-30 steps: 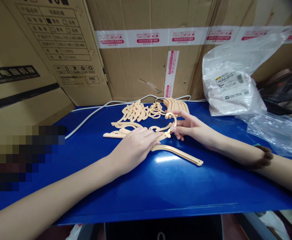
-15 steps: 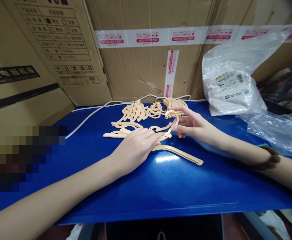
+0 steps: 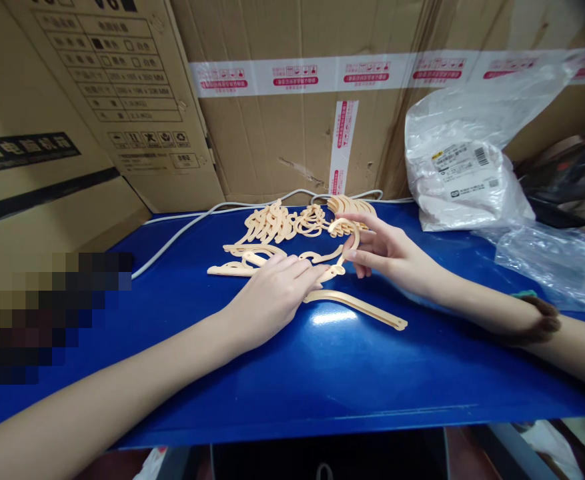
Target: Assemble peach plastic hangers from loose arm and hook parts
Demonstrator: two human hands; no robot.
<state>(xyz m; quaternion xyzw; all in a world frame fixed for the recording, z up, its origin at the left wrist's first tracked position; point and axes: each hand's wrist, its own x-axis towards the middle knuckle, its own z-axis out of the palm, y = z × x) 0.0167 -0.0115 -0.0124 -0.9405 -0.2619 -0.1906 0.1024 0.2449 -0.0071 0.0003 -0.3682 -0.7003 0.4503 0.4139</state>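
Between the fingers of my right hand (image 3: 379, 250) is a cream plastic hanger hook (image 3: 356, 235), its curve upward. The hook's lower end meets the rounded end of a hanger arm (image 3: 333, 272). My left hand (image 3: 279, 290) is closed over that arm, covering most of it. In front lies a loose curved hanger arm (image 3: 357, 305), running out to the right from beside my left fingers. Other hanger pieces (image 3: 232, 268) lie to the left of my left hand. Just behind my hands rests another loose hook (image 3: 322, 255).
Farther back are piles of hanger arms (image 3: 267, 223), hooks (image 3: 311, 220) and more curved arms (image 3: 352, 207). A white cable (image 3: 172, 240) runs along the back of the blue table (image 3: 272, 400). Cardboard boxes (image 3: 282, 133) stand behind; a plastic bag (image 3: 462, 173) is at the right.
Both hands stay almost in place. The hook in my right hand has tilted very slightly, and the piece jutting out left of my left hand has shifted a little.
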